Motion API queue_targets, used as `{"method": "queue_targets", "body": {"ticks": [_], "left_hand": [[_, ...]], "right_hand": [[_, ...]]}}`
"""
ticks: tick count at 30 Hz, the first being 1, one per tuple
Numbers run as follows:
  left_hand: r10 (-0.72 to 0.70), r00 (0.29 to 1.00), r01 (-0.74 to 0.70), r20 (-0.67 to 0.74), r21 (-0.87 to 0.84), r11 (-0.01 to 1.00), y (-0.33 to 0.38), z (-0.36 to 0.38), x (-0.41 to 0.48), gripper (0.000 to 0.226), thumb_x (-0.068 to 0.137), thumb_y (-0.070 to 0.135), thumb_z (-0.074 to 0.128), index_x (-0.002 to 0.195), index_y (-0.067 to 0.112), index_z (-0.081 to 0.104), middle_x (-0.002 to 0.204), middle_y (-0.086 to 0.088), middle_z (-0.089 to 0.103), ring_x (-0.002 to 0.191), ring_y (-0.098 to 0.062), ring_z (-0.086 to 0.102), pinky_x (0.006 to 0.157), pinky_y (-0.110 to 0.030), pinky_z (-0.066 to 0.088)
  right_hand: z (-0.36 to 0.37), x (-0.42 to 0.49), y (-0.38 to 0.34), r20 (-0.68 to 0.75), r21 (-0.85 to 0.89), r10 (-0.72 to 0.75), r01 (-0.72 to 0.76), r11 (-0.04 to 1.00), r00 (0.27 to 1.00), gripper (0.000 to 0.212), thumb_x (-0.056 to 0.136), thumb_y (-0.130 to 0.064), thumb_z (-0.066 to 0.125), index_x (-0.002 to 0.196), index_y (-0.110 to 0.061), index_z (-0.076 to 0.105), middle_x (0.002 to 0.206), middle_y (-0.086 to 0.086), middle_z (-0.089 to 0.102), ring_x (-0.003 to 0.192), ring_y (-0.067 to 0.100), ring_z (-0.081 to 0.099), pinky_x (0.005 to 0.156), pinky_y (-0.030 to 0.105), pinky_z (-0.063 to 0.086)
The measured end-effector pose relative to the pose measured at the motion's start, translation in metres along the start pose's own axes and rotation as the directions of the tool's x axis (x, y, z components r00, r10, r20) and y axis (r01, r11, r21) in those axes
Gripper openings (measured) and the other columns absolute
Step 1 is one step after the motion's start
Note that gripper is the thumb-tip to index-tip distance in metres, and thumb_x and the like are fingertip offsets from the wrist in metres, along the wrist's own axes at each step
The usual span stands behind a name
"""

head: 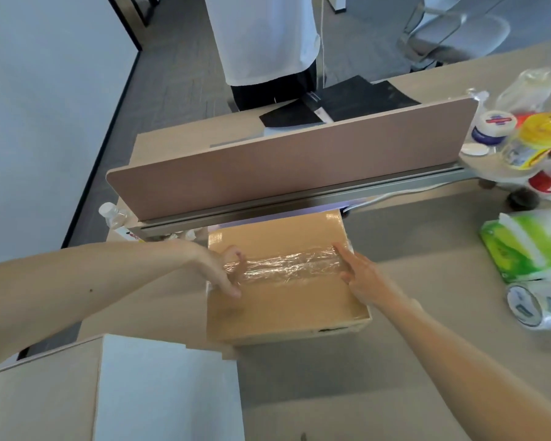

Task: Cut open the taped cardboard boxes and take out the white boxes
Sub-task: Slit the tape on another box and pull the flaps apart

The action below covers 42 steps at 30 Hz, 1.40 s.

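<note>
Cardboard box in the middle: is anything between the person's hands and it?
Nothing visible. The left hand and right hand rest on top of the cardboard box, one at each end of the clear tape, which still seals it.

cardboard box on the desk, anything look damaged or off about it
Yes. The clear tape across the cardboard box top is wrinkled and bunched, not flat, and the near right corner shows a dark gap with loose film, as if torn.
</note>
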<state>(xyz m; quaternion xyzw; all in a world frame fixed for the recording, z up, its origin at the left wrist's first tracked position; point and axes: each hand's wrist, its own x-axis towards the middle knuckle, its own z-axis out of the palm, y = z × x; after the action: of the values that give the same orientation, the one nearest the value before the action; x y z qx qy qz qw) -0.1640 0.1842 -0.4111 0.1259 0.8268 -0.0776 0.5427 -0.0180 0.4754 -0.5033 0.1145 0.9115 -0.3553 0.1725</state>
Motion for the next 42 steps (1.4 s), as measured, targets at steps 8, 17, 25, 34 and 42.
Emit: {"method": "queue_targets", "body": {"ticks": [8, 17, 25, 34, 42], "left_hand": [[0.031, 0.999, -0.032, 0.020, 0.043, 0.999, 0.134, -0.003, -0.002, 0.122, 0.075, 0.070, 0.071, 0.147, 0.051, -0.026, 0.167, 0.008, 0.000, 0.151, -0.027, 0.018, 0.121, -0.038, 0.019], [-0.001, 0.977, -0.022, -0.215, -0.105, 0.994, 0.234, 0.064, -0.012, 0.118, 0.063, 0.083, 0.068, 0.146, 0.062, -0.013, 0.163, -0.018, -0.006, 0.151, -0.039, 0.001, 0.121, -0.049, 0.019], [0.000, 0.922, -0.114, -0.387, -0.272, 0.956, 0.269, 0.150, -0.040, 0.102, 0.083, 0.063, 0.067, 0.155, 0.047, -0.004, 0.158, -0.008, 0.015, 0.141, -0.031, 0.036, 0.110, -0.031, 0.033], [-0.047, 0.863, -0.164, -0.504, -0.366, 0.916, 0.267, 0.215, -0.037, 0.105, 0.067, 0.077, 0.069, 0.150, 0.059, 0.007, 0.137, -0.009, 0.020, 0.127, -0.035, 0.049, 0.111, -0.043, 0.040], [0.061, 0.744, -0.442, -0.665, -0.423, 0.791, 0.230, 0.255, -0.032, 0.097, 0.076, 0.061, 0.075, 0.153, 0.048, 0.017, 0.147, -0.004, 0.027, 0.131, -0.020, 0.045, 0.110, -0.033, 0.038]], "right_hand": [[-0.064, -0.037, 0.094, -0.179, 0.006, 0.095, -0.096, 0.995, 0.979, 0.053, 0.102, -0.026, 0.039, 0.149, -0.047, 0.029, 0.143, 0.003, 0.050, 0.122, 0.033, 0.052, 0.097, 0.043, 0.044], [-0.108, -0.093, 0.168, -0.192, 0.035, 0.068, -0.062, 0.997, 0.979, 0.051, 0.104, -0.023, 0.037, 0.150, -0.043, 0.030, 0.130, 0.010, 0.056, 0.114, 0.036, 0.054, 0.096, 0.045, 0.043], [-0.115, -0.136, 0.195, -0.147, -0.029, 0.009, -0.013, 0.999, 0.989, 0.053, 0.103, -0.019, 0.038, 0.150, -0.042, 0.030, 0.126, 0.009, 0.056, 0.114, 0.034, 0.054, 0.091, 0.043, 0.045], [-0.107, -0.182, 0.212, -0.130, -0.028, 0.035, -0.039, 0.999, 0.991, 0.058, 0.100, -0.017, 0.043, 0.149, -0.045, 0.031, 0.127, 0.012, 0.061, 0.111, 0.034, 0.056, 0.085, 0.041, 0.043], [-0.090, -0.206, 0.194, -0.295, -0.277, 0.029, -0.115, 0.954, 0.955, 0.037, 0.099, -0.028, 0.049, 0.136, -0.035, 0.050, 0.141, 0.007, 0.037, 0.121, 0.035, 0.045, 0.096, 0.050, 0.043]]}}
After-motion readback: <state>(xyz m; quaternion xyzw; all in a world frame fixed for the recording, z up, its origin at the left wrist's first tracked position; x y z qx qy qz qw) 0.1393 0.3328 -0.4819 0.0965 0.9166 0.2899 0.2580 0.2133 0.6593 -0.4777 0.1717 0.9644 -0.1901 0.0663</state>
